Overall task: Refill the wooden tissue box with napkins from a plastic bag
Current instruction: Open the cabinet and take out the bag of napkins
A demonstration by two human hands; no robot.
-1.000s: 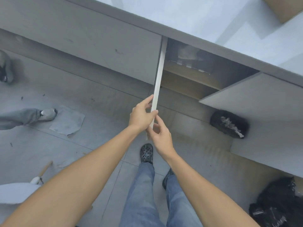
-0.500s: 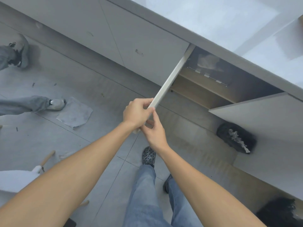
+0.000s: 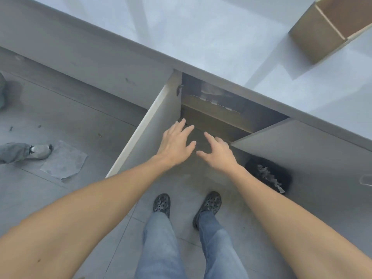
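Box: I see the wooden box [image 3: 330, 31] at the far right of the counter [image 3: 201, 37], cut off by the frame edge; its open side points up, and its long axis seems to run away toward the upper right, though too little shows for me to be sure.
Left hand: my left hand [image 3: 175, 141] is stretched out with fingers spread and straight, holding nothing, just inside the left door [image 3: 149, 129].
Right hand: my right hand [image 3: 219, 152] is also flat and spread, empty, close beside the left and apart from it.
Cupboard: both doors stand swung out under the counter; the right door [image 3: 302, 141] juts toward me, and both hands sit between the two.
Inside: a wooden shelf [image 3: 217, 115] crosses the dark opening; something pale, maybe plastic, lies at the back, blurred.
In the way: a black bag [image 3: 267, 176] sits on the floor under the right door.
Floor: grey tiles [image 3: 60, 121], a crumpled sheet [image 3: 64, 160] on the left, another person's shoe [image 3: 39, 151] beside it.
Me: jeans and dark clogs [image 3: 162, 203] below.
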